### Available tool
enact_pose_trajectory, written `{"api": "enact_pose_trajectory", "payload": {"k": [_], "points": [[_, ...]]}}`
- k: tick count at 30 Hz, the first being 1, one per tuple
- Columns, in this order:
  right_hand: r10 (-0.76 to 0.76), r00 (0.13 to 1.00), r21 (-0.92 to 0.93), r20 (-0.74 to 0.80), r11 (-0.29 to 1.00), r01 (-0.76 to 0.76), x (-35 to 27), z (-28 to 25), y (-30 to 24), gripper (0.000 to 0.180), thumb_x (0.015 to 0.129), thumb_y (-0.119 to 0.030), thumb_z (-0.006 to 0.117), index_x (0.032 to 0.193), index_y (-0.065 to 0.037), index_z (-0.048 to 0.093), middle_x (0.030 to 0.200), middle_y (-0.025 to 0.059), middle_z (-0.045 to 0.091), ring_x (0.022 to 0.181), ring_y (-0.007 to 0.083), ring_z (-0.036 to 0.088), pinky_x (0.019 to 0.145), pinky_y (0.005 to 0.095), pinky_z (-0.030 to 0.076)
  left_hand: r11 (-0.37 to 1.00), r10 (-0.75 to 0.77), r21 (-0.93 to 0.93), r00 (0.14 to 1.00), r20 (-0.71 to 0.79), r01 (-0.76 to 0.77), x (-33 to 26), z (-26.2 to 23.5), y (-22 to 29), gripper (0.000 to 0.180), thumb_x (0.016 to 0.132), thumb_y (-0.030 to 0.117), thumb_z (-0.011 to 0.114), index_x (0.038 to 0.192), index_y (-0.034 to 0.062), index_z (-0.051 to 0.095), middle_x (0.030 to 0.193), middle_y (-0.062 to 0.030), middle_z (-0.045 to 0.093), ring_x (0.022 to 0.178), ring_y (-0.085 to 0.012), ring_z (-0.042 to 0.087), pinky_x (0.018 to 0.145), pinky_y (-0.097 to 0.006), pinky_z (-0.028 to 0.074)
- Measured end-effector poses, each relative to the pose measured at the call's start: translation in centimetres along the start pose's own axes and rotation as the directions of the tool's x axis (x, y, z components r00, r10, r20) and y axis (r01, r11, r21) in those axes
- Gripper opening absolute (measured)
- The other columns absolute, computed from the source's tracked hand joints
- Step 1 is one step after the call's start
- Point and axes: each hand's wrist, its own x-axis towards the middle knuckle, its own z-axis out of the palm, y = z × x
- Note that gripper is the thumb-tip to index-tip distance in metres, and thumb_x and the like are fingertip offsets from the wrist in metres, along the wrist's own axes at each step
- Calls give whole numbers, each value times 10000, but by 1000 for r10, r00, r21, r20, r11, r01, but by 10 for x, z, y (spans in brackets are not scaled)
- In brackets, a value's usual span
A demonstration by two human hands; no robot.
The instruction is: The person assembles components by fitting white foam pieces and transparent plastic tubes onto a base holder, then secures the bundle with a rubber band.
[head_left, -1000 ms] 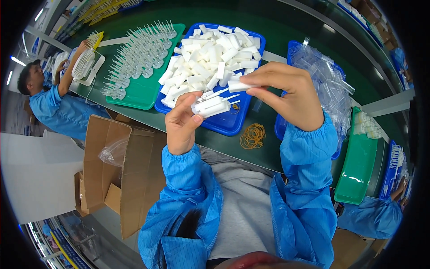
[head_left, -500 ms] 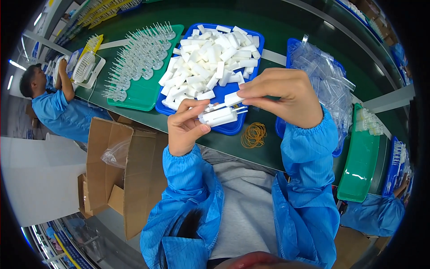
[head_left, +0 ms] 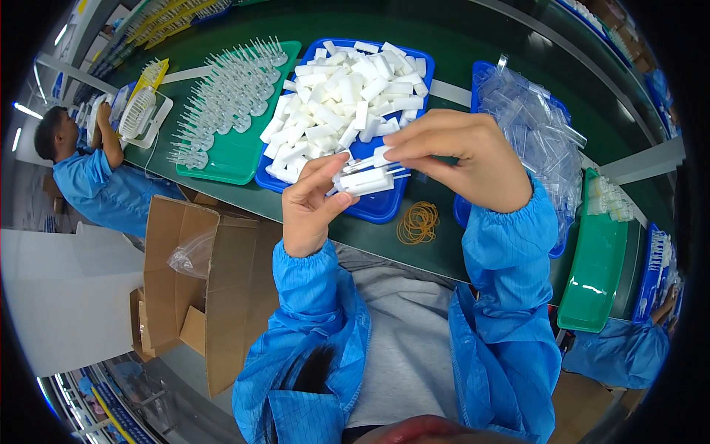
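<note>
From the head camera, the left hand (head_left: 314, 200) pinches a pronged piece (head_left: 368, 180), white blocks on it and prongs pointing right, between thumb and fingers. The right hand (head_left: 473, 152) has thumb and fingers closed on a white block (head_left: 380, 156) at the prongs; whether it is threaded is too small to tell. Both are above the near right part of a blue tray (head_left: 381, 213) heaped with blocks.

Along the near edge of the green tabletop (head_left: 451, 44), a narrow strip holds only rubber bands (head_left: 418, 224). A gap separates this tray from a second blue tray (head_left: 463, 211) of clear plastic pieces; wider bare surface lies toward the far edge.

Compared with a second ago, the right hand's block is closer to the left fingers; the trays and bands look unmoved.
</note>
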Motion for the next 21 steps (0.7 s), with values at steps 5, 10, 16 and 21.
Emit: {"api": "enact_pose_trajectory", "payload": {"k": [5,10,16,21], "points": [[-28,997,-39,-65,999,26,0,3,1,243,719,19,706,950,-54,713,930,119,688,889,256,663,729,308,542,985,-71,-163,995,-64,60,1,-4,-2,391,832,92,655,1204,25,556,1250,-186,491,1104,-291,554,736,-340,583],[-37,999,-9,-38,999,37,-2,5,3,247,715,-42,725,957,-85,713,926,106,691,814,252,675,700,310,548,990,-70,-126,994,-79,60,1,-6,-3,345,843,167,660,1137,15,565,1234,-164,502,1029,-271,594,735,-335,582],[-16,1000,70,-19,997,17,-3,2,5,218,722,-79,732,939,-88,719,907,107,694,781,243,681,681,303,550,993,-56,-109,996,-69,49,-1,-7,-6,423,826,175,684,1191,16,542,1190,-129,524,991,-242,606,742,-326,565],[-75,997,-32,-34,997,74,-2,5,7,183,753,-100,705,936,-96,717,911,98,695,784,247,680,665,310,549,979,-128,-170,988,-90,111,-1,-10,-5,552,808,211,710,1269,2,491,1178,-116,525,991,-223,604,740,-308,557]]}}
